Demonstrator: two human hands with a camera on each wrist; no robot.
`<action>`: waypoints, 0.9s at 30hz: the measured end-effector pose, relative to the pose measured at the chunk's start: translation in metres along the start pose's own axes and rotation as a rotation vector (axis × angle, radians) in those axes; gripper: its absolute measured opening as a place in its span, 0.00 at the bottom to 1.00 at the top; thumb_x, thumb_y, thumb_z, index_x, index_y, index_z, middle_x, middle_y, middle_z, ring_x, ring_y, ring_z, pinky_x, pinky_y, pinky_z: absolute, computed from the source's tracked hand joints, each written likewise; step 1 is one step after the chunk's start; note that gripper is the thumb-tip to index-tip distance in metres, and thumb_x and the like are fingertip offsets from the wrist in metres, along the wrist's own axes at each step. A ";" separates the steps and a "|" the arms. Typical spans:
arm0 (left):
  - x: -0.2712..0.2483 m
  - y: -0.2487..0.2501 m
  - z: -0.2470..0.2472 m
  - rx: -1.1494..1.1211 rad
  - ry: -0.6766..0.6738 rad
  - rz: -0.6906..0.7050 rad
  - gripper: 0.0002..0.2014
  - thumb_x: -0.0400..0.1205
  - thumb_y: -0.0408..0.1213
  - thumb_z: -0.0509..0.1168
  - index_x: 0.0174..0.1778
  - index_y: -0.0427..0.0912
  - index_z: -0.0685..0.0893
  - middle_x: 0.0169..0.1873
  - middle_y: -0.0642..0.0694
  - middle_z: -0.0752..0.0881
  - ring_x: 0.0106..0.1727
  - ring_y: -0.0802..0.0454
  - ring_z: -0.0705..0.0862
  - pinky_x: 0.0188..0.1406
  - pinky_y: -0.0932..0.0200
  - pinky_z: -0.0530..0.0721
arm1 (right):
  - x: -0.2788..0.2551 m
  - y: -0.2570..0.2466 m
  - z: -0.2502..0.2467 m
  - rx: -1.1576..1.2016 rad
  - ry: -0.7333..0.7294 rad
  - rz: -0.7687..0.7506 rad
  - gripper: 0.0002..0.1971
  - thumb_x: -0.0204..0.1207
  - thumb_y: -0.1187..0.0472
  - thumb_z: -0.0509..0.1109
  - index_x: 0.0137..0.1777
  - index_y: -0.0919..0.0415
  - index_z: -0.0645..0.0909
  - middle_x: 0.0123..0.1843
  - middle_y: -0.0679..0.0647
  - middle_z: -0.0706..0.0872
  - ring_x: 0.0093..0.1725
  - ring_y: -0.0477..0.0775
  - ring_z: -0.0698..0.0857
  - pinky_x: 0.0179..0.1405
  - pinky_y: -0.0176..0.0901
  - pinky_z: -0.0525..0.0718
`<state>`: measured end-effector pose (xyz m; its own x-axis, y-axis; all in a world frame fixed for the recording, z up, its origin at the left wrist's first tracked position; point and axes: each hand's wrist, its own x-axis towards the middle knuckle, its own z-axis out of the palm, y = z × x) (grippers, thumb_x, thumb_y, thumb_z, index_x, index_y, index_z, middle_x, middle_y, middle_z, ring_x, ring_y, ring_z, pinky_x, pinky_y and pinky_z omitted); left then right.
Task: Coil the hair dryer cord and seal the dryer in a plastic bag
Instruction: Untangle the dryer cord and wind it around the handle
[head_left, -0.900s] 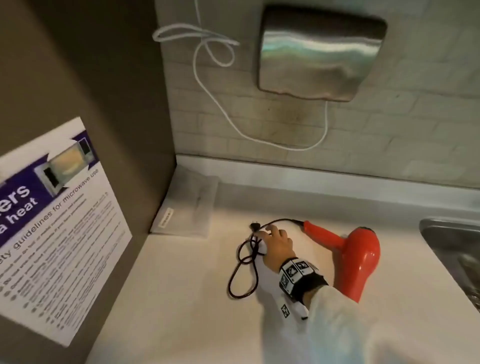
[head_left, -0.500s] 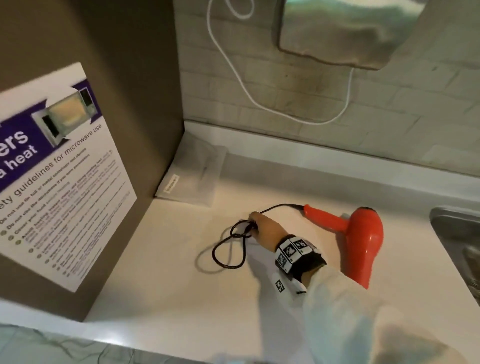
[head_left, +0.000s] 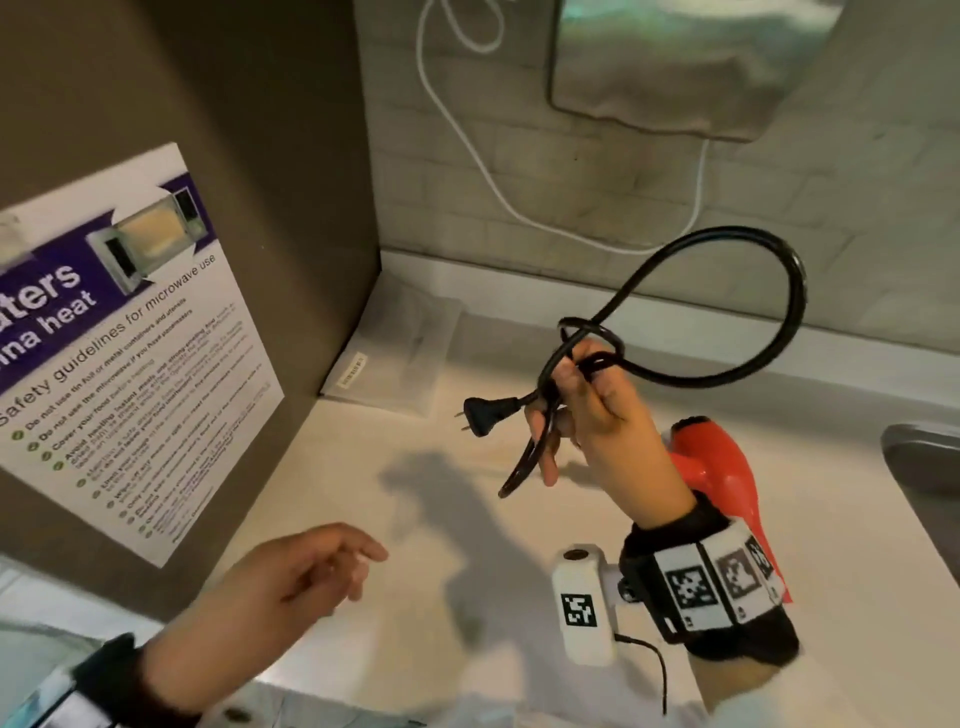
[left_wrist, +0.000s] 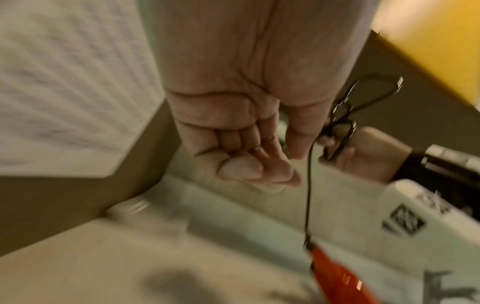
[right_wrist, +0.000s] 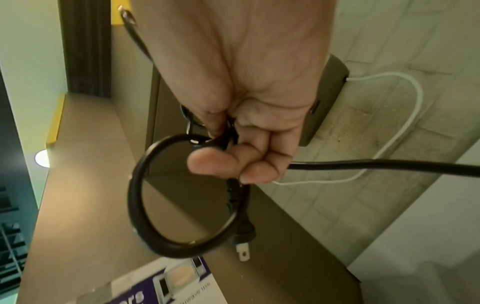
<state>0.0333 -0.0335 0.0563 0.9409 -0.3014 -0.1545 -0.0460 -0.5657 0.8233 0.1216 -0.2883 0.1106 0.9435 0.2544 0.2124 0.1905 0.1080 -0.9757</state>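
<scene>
My right hand (head_left: 576, 410) is raised above the counter and grips the black cord (head_left: 795, 291) where its loops cross, fingers curled round it (right_wrist: 233, 162). The plug (head_left: 485, 413) sticks out to the left of the fist. One large loop arcs up to the right, a smaller loop (right_wrist: 145, 197) hangs below the fingers. The red hair dryer (head_left: 727, 473) lies on the white counter behind my right wrist, partly hidden by it. My left hand (head_left: 311, 571) hovers low at the left, fingers relaxed and holding nothing (left_wrist: 249, 156). The clear plastic bag (head_left: 400, 358) lies flat in the back corner.
A brown cabinet side with a microwave safety poster (head_left: 119, 332) stands at the left. A steel wall unit (head_left: 675, 57) with a white cable (head_left: 467, 150) hangs on the tiled wall. A sink edge (head_left: 924, 457) is at the right.
My right hand lifted the looped cord off the counter into the air. My left hand came into view at the lower left. The dryer stayed on the counter.
</scene>
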 end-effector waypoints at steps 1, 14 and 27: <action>0.013 0.022 -0.001 -0.056 0.079 0.102 0.10 0.76 0.42 0.65 0.44 0.65 0.83 0.36 0.59 0.88 0.37 0.59 0.83 0.40 0.68 0.80 | 0.001 -0.002 -0.002 0.053 0.005 0.000 0.10 0.77 0.58 0.54 0.39 0.64 0.65 0.26 0.62 0.76 0.14 0.52 0.77 0.10 0.35 0.75; 0.137 0.160 0.023 -0.121 0.309 0.558 0.09 0.74 0.46 0.66 0.47 0.49 0.85 0.48 0.51 0.83 0.50 0.54 0.83 0.52 0.65 0.80 | 0.024 -0.018 -0.017 -0.010 0.232 0.079 0.08 0.82 0.62 0.55 0.50 0.56 0.77 0.30 0.52 0.82 0.21 0.51 0.79 0.18 0.38 0.77; 0.162 0.120 -0.015 -0.803 0.323 0.280 0.11 0.81 0.25 0.55 0.40 0.41 0.79 0.28 0.51 0.88 0.35 0.60 0.89 0.32 0.65 0.88 | 0.028 -0.013 -0.047 -0.129 0.135 0.007 0.05 0.78 0.61 0.65 0.42 0.61 0.78 0.24 0.52 0.82 0.17 0.54 0.71 0.17 0.38 0.73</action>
<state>0.1849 -0.1387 0.1378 0.9844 -0.0487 0.1690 -0.1529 0.2375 0.9593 0.1583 -0.3277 0.1265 0.9711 0.1220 0.2051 0.2090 -0.0196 -0.9777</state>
